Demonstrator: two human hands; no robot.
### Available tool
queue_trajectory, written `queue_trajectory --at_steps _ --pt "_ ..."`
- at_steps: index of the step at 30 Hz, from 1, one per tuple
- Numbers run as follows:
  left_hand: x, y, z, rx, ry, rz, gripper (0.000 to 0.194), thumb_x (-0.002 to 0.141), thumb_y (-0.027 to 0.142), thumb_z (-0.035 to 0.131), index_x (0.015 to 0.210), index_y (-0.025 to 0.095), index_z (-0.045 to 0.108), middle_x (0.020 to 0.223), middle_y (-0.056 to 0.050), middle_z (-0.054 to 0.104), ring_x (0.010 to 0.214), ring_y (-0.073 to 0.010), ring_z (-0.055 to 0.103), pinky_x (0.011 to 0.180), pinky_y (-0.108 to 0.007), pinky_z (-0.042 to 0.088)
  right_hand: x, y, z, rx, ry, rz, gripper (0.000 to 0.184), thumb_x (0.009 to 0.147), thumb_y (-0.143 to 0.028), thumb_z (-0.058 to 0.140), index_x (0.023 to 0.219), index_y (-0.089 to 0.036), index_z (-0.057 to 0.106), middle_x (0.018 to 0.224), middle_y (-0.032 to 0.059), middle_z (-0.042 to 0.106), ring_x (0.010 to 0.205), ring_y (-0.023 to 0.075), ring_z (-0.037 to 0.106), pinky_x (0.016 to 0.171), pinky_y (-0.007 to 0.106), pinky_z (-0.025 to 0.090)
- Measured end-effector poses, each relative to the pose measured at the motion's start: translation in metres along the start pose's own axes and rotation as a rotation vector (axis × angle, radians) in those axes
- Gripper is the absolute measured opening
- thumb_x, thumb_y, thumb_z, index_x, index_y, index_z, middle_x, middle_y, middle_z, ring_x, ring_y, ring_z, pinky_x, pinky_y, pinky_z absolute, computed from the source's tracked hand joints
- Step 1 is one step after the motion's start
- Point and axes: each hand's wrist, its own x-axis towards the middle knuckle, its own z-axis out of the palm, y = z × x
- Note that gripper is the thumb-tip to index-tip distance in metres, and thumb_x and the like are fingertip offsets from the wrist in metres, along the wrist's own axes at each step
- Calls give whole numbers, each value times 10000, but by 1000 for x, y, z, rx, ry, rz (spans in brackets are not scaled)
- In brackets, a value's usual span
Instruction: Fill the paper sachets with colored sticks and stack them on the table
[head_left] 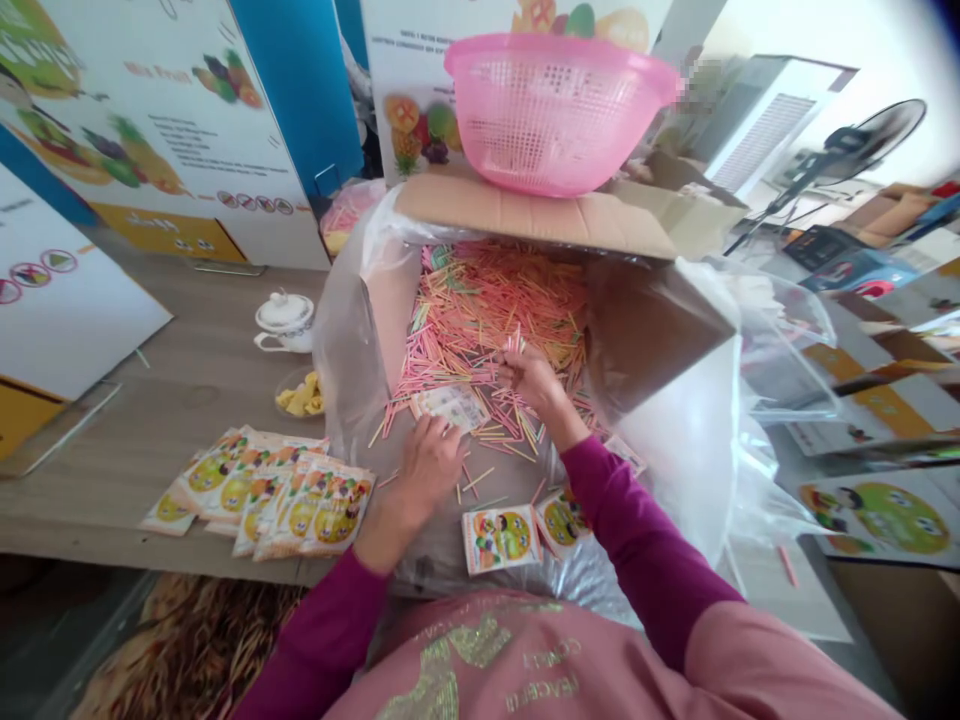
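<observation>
- Carton [536, 215]: opening toward 6 o'clock; brown cardboard, heaped with slender sticks [502, 290].
- Left hand [429, 465]: fingers at a packet's [459, 406] 7-o'clock edge; grip cannot be told.
- Right hand [534, 382]: fingers clamped on stick bundle [516, 341].
- Packet: flat, long axis 9-to-3.
- Stick bundle: above the sticks, pointing to 12 o'clock.

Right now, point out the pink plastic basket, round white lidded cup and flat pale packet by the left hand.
Pink plastic basket [562, 120], head view: mesh side.
Round white lidded cup [293, 333], head view: cup body.
Flat pale packet [460, 406], head view: printed face.
</observation>
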Motion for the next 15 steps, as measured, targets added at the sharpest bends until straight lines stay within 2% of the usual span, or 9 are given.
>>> queue_trajectory --at_steps 3,5,7,11,15 --pt "35 12 6 91 -202 -60 255 1053 244 611 1211 130 776 1310 -189 719 1301 -351 630 1059 -460 549 -38 14 -16 181 -101 128 417 705 -290 838 781 -251 430 591 -124 402 450 40 217 416 167 206" --pt "44 15 9 143 -267 -56 281 1031 196 618 1253 100 761 1347 -211 703 1310 -363 636 1036 -454 560 -49 17 -24 146 -91 132 460 696 -361 870 782 -264 429 545 -151 297 444 49 158 407 177 159" --pt "46 15 11 191 -294 -41 294 1011 129 596 1250 88 761 1347 -225 701 1291 -363 654 1004 -437 568 -52 20 -30 26 -24 107 452 719 -440 878 787 -270 465 513 -158 258 436 60 152 408 199 147" --pt "43 7 14 215 -285 -37 357 1017 61 479 1218 104 771 1321 -218 720 1255 -335 687 983 -404 567 -56 29 -39 -336 77 -44 459 828 -650 774 755 -247 567 517 -105 330 481 92 263 463 257 206" --pt "39 -1 14 199 -224 -85 339 1057 144 459 1205 124 763 1268 -198 738 1215 -316 699 1016 -404 559 -59 41 -46 -569 -21 -228 559 925 -737 622 693 -232 556 595 -44 434 594 125 385 576 282 320"
